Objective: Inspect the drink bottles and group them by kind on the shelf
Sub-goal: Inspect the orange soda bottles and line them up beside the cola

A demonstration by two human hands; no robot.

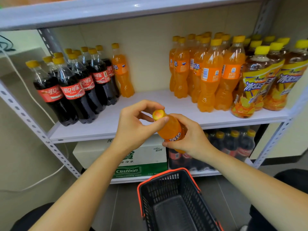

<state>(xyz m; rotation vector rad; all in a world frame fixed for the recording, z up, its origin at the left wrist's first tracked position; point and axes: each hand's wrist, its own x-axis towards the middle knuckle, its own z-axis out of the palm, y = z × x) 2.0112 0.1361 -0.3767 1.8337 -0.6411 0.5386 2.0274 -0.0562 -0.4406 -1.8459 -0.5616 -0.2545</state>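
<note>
A black basket [166, 182] with an orange-red rim is sitting on the grey floor [126, 205], low in the middle. Its sides are showing rows of little holes. Behind it and a bit to the left, a white cardboard box [146, 155] is standing. A green band [128, 170] is running along the bottom of the box, showing the word Cestbon in white letters, and more green writing is showing higher up. On the left, a thin white cord [33, 97] is hanging down the pale wall [25, 155]. Up in the left corner, some black cords [6, 44] are looping together.
</note>
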